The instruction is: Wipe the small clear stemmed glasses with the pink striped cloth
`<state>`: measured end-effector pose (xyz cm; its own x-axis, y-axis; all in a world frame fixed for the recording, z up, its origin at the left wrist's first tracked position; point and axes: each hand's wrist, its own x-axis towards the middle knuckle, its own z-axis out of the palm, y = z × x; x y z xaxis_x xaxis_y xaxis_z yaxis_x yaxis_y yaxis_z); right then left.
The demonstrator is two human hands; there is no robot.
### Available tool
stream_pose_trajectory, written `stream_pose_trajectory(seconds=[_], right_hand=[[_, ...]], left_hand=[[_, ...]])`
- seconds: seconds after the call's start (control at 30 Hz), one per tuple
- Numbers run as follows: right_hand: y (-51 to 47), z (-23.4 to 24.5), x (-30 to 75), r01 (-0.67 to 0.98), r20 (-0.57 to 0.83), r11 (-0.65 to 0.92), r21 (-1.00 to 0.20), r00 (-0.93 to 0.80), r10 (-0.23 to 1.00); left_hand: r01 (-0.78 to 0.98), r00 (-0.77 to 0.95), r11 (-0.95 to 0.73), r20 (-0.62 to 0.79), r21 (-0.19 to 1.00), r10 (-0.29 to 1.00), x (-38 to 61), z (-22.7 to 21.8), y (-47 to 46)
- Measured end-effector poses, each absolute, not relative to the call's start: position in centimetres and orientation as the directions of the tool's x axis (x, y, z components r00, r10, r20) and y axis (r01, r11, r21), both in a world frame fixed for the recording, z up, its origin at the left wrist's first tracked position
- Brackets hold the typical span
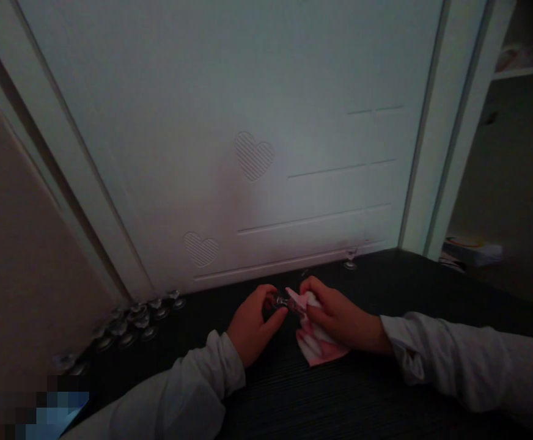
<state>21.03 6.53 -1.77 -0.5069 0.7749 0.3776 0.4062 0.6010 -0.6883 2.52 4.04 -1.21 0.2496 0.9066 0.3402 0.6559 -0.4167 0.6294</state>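
Low in the middle of a dim scene, my left hand (253, 324) is closed in a pinch on a small shiny metal piece (281, 300). My right hand (335, 315) is closed round a crumpled pink and white cloth (316, 348) and presses it against that piece. Both hands rest on a dark striped tabletop (294, 397) and nearly touch each other. Grey sleeves cover both forearms.
Several small shiny metal pieces (133, 321) lie in a cluster at the left by the wall. One more stands at the back (350, 260). A white panel with embossed hearts (253, 156) rises behind the table. Shelving with papers (470, 252) is at the right.
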Motion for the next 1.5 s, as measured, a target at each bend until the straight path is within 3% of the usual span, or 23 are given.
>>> stream_pose_trajectory(seconds=[0.17,0.77,1.13,1.5], right_hand=[[6.4,-1.6,21.0,0.428,0.358,0.612,-0.665,-0.537,0.764],[5.6,-0.7,21.5,0.319,0.391,0.734,-0.599,-0.684,0.616],[5.7,-1.0,21.5,0.191,0.434,0.758,-0.624,-0.721,0.54],[5.6,-0.9,21.5,0.214,0.41,0.756,-0.619,-0.733,0.543]], left_hand=[[0.714,0.3,-0.478,0.394,0.512,0.869,2.7,-0.9,3.5],[0.725,0.456,-0.578,0.368,0.374,0.81,2.3,-1.1,4.2],[0.68,0.479,-0.564,0.297,0.469,0.826,2.3,-0.8,4.1],[0.61,0.478,-0.534,0.266,0.585,0.837,2.2,-0.7,4.1]])
